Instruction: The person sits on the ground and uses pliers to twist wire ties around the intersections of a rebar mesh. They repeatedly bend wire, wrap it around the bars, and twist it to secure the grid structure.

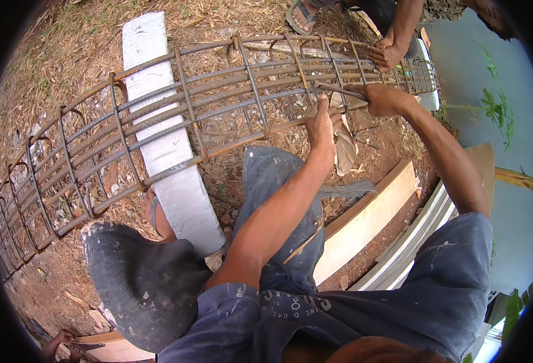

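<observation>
A long rebar cage [230,100] of rusty bars and bent stirrups stretches across the ground before me. My left hand [322,127] is at its near long bar, thumb up and fingers curled round the bar. Just right of it, my right hand [384,100] is closed on a slim dark metal tool [352,92], whose tip lies among the bars by my left thumb. What the tip touches is too small to tell. Beyond, a co-worker's hands [387,55] are at the cage's far side.
White blocks [168,175] support the cage, one on the left and another at the right end [428,97]. Wooden boards [369,218] and pale strips [408,242] lie nearer me at right, with thin wire [351,189] beside them. A grey wall [478,72] stands right.
</observation>
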### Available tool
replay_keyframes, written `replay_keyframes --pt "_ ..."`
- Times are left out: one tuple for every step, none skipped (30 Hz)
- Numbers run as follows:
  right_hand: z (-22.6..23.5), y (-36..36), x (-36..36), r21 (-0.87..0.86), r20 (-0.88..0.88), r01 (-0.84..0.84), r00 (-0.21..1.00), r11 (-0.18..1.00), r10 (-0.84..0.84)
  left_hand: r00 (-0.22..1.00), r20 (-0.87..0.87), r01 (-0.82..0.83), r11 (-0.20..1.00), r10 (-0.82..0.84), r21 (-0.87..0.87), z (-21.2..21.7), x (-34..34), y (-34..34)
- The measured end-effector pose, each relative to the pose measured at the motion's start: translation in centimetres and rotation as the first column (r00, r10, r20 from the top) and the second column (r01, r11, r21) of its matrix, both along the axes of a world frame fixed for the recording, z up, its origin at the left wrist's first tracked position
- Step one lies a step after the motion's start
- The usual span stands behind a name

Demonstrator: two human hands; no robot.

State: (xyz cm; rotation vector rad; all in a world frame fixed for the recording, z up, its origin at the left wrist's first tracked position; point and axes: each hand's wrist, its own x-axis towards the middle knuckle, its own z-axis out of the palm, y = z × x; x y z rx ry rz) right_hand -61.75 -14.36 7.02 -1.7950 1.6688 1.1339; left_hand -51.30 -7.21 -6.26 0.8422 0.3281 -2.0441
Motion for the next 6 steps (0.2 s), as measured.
replay_keyframes --pt "0.0 -0.1 -0.2 0.028 0.004 0.042 0.999 0.999 -0.043 0.996 -0.010 -0.090 0.993 0.091 0.073 0.5 -0.2 -0.7" --pt "0.0 -0.3 0.0 0.062 0.013 0.084 0.996 0.995 -0.085 0.990 -0.072 -0.122 0.992 0.124 0.032 -0.1 -0.3 -1.1" --pt "0.0 -0.4 0.2 0.096 0.019 0.124 0.992 0.988 -0.127 0.995 -0.073 -0.066 0.997 0.064 -0.027 -0.6 -0.4 -1.4" --pt "0.2 -0.5 0.4 0.102 0.033 0.109 0.993 0.989 -0.113 0.997 -0.072 -0.011 0.996 0.005 -0.086 -1.0 -0.5 -1.6" --pt "0.2 -0.5 0.5 0.111 0.050 0.093 0.994 0.989 -0.099 0.996 -0.065 0.044 0.989 -0.053 -0.141 -1.5 -0.4 -1.7" --pt "0.4 -0.5 0.6 0.120 0.068 0.077 0.994 0.990 -0.086 0.996 -0.065 0.047 0.991 -0.055 -0.128 -1.8 -0.5 -1.5"
